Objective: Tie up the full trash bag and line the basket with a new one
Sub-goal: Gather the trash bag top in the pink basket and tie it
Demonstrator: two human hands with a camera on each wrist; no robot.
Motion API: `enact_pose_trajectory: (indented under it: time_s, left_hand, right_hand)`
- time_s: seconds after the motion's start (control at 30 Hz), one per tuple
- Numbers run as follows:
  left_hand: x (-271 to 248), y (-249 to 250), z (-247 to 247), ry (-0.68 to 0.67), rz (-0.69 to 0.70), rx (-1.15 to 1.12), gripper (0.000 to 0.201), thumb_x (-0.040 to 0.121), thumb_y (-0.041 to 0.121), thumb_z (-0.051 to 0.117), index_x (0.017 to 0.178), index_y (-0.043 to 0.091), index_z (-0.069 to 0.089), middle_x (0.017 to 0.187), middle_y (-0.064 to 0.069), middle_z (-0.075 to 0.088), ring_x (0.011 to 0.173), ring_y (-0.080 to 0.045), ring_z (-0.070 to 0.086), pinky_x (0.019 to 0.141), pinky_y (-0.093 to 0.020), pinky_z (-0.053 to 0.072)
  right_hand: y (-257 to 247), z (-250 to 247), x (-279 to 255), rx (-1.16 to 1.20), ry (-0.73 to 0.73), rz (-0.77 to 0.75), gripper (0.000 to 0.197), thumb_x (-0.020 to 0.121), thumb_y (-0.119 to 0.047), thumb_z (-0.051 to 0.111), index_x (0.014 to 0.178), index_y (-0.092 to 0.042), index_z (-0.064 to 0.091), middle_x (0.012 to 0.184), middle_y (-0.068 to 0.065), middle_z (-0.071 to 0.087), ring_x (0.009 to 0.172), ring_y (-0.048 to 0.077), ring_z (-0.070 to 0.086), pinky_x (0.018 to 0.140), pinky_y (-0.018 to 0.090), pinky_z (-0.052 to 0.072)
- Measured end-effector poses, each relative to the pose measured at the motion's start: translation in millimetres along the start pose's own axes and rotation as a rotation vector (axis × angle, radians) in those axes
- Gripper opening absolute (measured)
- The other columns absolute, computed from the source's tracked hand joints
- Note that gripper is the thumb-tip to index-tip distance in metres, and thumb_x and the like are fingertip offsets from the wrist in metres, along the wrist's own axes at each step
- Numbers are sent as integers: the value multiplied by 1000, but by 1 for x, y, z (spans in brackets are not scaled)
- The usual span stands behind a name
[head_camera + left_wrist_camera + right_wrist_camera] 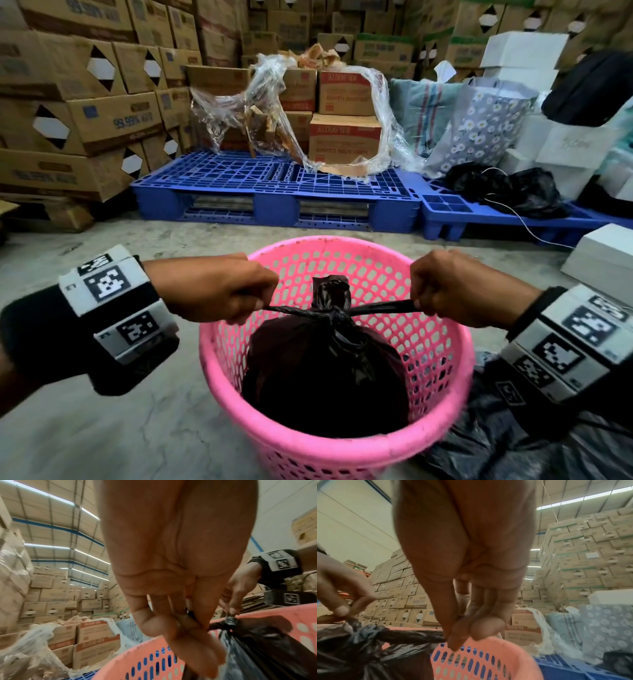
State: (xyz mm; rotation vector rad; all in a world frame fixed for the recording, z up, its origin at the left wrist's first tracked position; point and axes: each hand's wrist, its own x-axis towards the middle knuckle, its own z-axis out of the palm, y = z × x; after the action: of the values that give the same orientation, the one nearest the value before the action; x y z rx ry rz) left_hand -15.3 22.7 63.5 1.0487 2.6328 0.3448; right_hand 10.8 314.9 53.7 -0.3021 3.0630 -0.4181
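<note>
A full black trash bag (325, 370) sits inside the pink perforated basket (346, 445) on the concrete floor. Its neck is gathered into a knot (331, 310) with a tuft standing above it. My left hand (226, 291) pinches the left twisted tail of the bag and my right hand (459, 287) pinches the right tail; both tails run taut and level from the knot. The left wrist view has my left hand (185, 626) curled on the tail beside the bag (265, 649). In the right wrist view my right hand (462, 635) holds the stretched tail (412, 635) above the basket (488, 660).
More black plastic (513, 445) lies crumpled on the floor at the basket's right. Blue pallets (274, 192) stand behind it with cartons, loose clear wrap (260, 102) and a floral bag (479, 126). Cardboard boxes (68, 102) are stacked left and behind; white boxes (603, 257) at right.
</note>
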Motion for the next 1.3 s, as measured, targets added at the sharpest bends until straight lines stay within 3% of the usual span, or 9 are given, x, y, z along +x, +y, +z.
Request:
enact_pose_trajectory:
  time_s: [0.17,0.27,0.43,0.57,0.7,0.87,1.0,1.17,1.3]
  left_hand:
    - [10,20,-12,202,18,-350,5,87,8,59,91,11,60,70,-8,69,61,-16,65,55,-17,46]
    - [21,41,-8,137,85,-549,23,86,5,58,107,15,57,72,-14,67,63,-20,63,55,-18,45]
    - [30,43,-5,83,123,-558,10,87,2,56,85,-4,64,71,-15,66,63,-18,61,58,-16,47]
    - [27,22,-6,152,66,-523,12,86,8,60,86,0,69,69,-6,71,62,-13,65,57,-17,46]
    - [29,17,-8,181,55,-504,11,85,6,60,87,1,70,72,-16,73,63,-15,66,61,-21,50]
    - [41,12,-12,146,63,-527,11,83,7,62,88,2,71,77,-17,73,69,-26,69,67,-28,57]
    - [51,12,-20,72,48,-439,10,82,11,63,86,9,72,73,-8,74,65,-15,69,66,-23,56]
    - [60,22,-33,-7,-79,-513,7,82,7,66,77,8,71,61,-2,72,59,-15,69,61,-26,56]
    - [36,51,-65,62,-210,-526,19,78,-3,65,72,14,71,56,1,70,55,-17,69,57,-18,52]
  right_hand:
    - [-18,-17,-3,391,123,-184,19,79,0,70,71,-17,65,59,3,69,53,9,64,56,23,52]
    - [-50,-19,-9,617,110,-347,12,79,3,69,77,-8,67,67,9,72,60,13,67,61,26,55]
    - [-50,-12,-10,686,150,-364,10,80,-6,69,90,-8,68,84,14,74,74,19,70,75,31,56]
    - [5,8,-17,191,97,-142,63,83,-58,50,136,-24,44,139,2,51,125,10,47,112,29,33]
    - [42,38,-23,18,-145,50,121,45,-99,5,147,-35,3,160,2,-8,144,9,-1,111,21,2]
    - [56,50,-22,125,-121,38,120,39,-101,1,144,-43,3,152,-15,-22,136,-5,-9,109,15,-1]
    - [56,55,-21,59,-94,5,118,43,-96,-11,145,-40,9,145,-16,-27,138,-4,-10,109,12,-3]
    - [44,26,-23,-48,-243,108,123,41,-88,-26,147,-36,3,160,0,-10,147,13,0,118,40,0]
    - [16,-46,-32,0,-339,183,105,57,-80,-1,148,-30,9,161,3,2,147,18,3,118,46,3]
